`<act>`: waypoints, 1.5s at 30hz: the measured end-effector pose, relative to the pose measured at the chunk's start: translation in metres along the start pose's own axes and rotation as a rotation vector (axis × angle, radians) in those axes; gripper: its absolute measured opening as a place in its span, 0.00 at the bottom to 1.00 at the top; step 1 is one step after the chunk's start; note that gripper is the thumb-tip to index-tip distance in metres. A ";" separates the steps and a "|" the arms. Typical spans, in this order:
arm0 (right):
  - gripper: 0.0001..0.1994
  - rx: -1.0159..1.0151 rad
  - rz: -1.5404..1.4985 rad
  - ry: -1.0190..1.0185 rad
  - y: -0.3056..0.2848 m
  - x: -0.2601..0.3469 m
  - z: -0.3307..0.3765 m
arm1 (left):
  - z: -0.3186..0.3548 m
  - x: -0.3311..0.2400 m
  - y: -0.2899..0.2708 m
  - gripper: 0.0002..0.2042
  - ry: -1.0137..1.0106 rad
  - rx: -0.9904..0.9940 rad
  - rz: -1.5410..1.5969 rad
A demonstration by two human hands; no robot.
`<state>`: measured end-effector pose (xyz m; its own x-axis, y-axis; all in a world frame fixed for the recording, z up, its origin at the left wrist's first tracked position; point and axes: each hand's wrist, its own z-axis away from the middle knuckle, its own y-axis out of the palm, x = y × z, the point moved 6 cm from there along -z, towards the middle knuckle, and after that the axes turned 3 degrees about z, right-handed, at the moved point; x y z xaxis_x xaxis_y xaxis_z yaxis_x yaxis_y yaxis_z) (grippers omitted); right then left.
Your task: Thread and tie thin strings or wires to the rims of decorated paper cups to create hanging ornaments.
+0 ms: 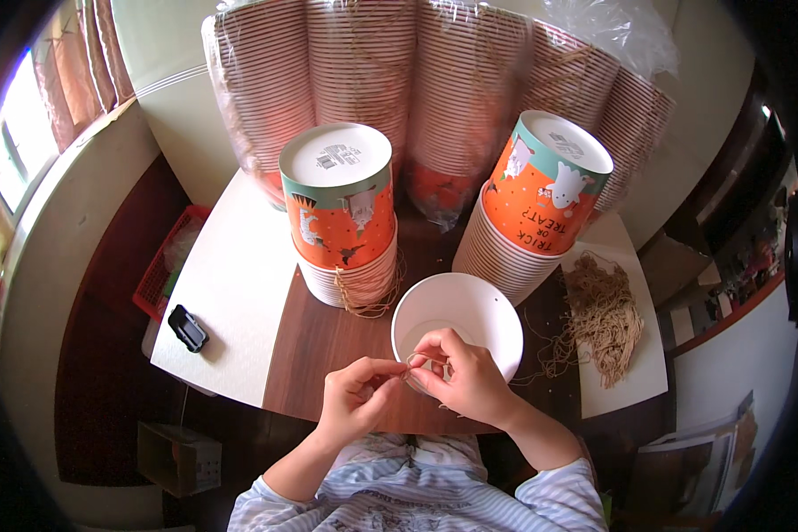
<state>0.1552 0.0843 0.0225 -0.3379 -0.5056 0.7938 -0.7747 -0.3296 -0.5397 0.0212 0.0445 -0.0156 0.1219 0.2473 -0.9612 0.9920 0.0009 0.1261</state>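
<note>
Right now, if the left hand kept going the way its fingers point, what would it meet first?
The left hand points right and slightly up, so it would first meet the right hand pinching the string, then probably the white cup rim; depth is unclear.

both forearms come up from the lower edge in pale blue striped sleeves, pushed back so the wrists are bare. the left hand (356, 393) sits with its knuckles up, fingers curled in and thumb pressed toward the fingertips in a pinch. the right hand (464, 377) is just beside it, a little higher and farther forward, wrist bent inward, its fingers arched over and pinching too. the fingertips of the two hands meet at the middle, almost touching each other.
</note>
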 end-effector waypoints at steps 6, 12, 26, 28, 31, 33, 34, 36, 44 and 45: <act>0.13 -0.005 0.010 -0.009 0.000 0.001 0.000 | -0.003 0.000 0.000 0.07 0.011 -0.004 -0.197; 0.12 -0.026 0.018 -0.056 -0.002 0.005 -0.001 | -0.004 -0.003 0.000 0.09 0.005 0.010 -0.185; 0.11 -0.052 0.017 -0.081 -0.005 0.007 -0.002 | 0.000 0.002 -0.011 0.09 0.043 0.011 -0.294; 0.12 -0.043 0.008 -0.080 -0.004 0.009 -0.002 | 0.003 0.002 -0.013 0.08 0.026 -0.005 -0.324; 0.12 -0.034 0.008 -0.076 -0.003 0.009 -0.002 | 0.003 0.006 -0.009 0.04 -0.050 0.004 -0.260; 0.12 -0.031 0.015 -0.075 -0.002 0.009 -0.002 | 0.001 0.001 -0.008 0.03 -0.035 -0.033 -0.239; 0.12 -0.032 0.014 -0.073 -0.002 0.008 -0.002 | 0.001 0.002 -0.008 0.03 -0.034 -0.033 -0.237; 0.12 -0.033 0.014 -0.071 -0.001 0.008 -0.003 | 0.001 0.003 -0.010 0.03 -0.011 -0.050 -0.254; 0.12 -0.029 0.014 -0.094 -0.002 0.008 -0.002 | -0.004 -0.005 -0.007 0.03 -0.004 -0.044 -0.418; 0.12 -0.029 0.015 -0.095 -0.002 0.008 -0.002 | -0.005 -0.010 -0.005 0.03 0.033 -0.032 -0.509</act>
<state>0.1532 0.0824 0.0305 -0.2982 -0.5838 0.7551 -0.7857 -0.2991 -0.5415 0.0150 0.0467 -0.0052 -0.3779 0.2379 -0.8948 0.9240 0.1587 -0.3480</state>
